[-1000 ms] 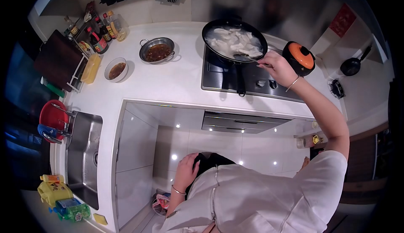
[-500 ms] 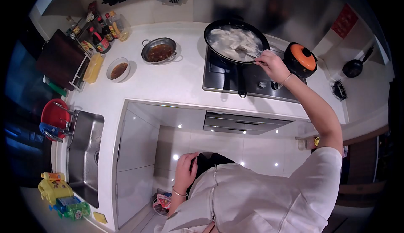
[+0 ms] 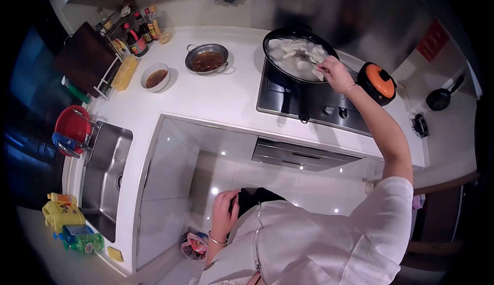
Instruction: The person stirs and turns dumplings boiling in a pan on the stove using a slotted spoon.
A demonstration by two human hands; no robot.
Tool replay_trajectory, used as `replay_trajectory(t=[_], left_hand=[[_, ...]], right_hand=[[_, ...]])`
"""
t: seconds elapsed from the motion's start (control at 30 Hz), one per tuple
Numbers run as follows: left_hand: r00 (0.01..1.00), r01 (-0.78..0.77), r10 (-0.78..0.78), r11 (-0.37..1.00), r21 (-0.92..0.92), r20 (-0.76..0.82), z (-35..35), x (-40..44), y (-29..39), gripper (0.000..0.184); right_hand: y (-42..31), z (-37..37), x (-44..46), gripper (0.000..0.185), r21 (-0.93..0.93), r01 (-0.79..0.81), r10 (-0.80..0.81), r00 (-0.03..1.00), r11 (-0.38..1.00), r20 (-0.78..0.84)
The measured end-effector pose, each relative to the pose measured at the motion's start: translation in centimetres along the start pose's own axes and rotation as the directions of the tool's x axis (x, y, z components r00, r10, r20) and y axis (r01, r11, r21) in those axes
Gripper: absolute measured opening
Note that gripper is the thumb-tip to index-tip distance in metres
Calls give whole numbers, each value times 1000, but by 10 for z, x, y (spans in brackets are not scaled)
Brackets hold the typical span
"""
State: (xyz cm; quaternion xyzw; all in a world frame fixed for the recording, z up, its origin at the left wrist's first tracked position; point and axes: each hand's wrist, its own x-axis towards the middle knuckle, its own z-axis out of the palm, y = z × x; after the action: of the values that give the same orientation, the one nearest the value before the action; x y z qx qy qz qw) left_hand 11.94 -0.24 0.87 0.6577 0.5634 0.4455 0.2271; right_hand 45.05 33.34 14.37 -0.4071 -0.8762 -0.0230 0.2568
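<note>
My right hand (image 3: 334, 74) is closed in a pinch at the right rim of a black pan (image 3: 267, 58) on the stove. It grips the end of a spoon-like utensil whose head reaches into the pan and is mostly hidden. Pale dumplings (image 3: 288, 46) lie in cloudy, steaming water there. Down by my waist, my left hand (image 3: 225, 210) hangs near the dark trousers, fingers loosely bent, with nothing visible in it. An orange-lidded pot (image 3: 378, 82) stands just right of my right hand.
Left of the stove are a metal two-handled pan (image 3: 207, 61) and a white bowl (image 3: 155, 78), both with brown sauce. Sauce bottles (image 3: 136, 40) stand farther back. A sink (image 3: 108, 166) and detergent bottles (image 3: 85, 239) are at the left. The black pan's handle (image 3: 304, 110) points toward me.
The camera view has shifted, so the counter items appear farther right. My right hand keeps its grip over the pan, and the dumplings have spread apart, showing more cloudy water.
</note>
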Motion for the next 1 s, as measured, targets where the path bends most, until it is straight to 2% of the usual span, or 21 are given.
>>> replay_trajectory(t=[0.13, 0.3, 0.4, 0.53, 0.57, 0.67, 0.77, 0.8, 0.87, 0.9, 0.93, 1.0], left_hand=[[999, 7, -7, 1000, -4, -42, -3, -2, 4, 25], [997, 11, -11, 1000, 3, -72, -6, -5, 5, 24], [997, 33, -32, 999, 9, -66, -6, -5, 5, 24], [999, 28, -27, 999, 32, -16, -9, -3, 2, 24], [1000, 31, -30, 999, 30, -7, -9, -4, 1, 24], [1000, 23, -23, 1000, 11, 20, -7, -1, -3, 23], [999, -13, 12, 1000, 10, 53, -4, 2, -4, 23], [998, -20, 19, 1000, 3, 64, -3, 4, -5, 23], [995, -29, 30, 1000, -7, 96, -1, 7, -6, 23], [994, -34, 35, 999, -13, 104, 0, 8, -6, 23], [992, -41, 43, 999, -16, 116, 1, 9, -6, 23], [989, -53, 55, 998, -23, 134, 2, 10, -7, 23]], right_hand=[[11, 7, 10, 10, 1, -6, 6, 1000, 1000, -1], [23, 13, 25, 10, -151, 32, -46, 995, 988, -93], [27, 7, 36, 11, -160, -6, -20, 987, 987, -162], [22, -17, 49, 12, -202, -23, -9, 988, 979, -153], [20, -25, 52, 13, -170, -87, 60, 985, 982, -161], [6, -59, 62, 16, -159, -110, 79, 979, 981, -187], [17, -90, 71, 23, 22, -80, 83, 967, 997, -240], [8, -103, 73, 25, -26, -147, 135, 953, 989, -272], [6, -120, 79, 27, 54, -311, 311, 893, 949, -326], [1, -129, 78, 30, 57, -350, 347, 868, 935, -355], [-1, -137, 77, 30, 52, -358, 352, 865, 932, -357], [4, -148, 77, 33, 76, -547, 539, 777, 834, -324]])
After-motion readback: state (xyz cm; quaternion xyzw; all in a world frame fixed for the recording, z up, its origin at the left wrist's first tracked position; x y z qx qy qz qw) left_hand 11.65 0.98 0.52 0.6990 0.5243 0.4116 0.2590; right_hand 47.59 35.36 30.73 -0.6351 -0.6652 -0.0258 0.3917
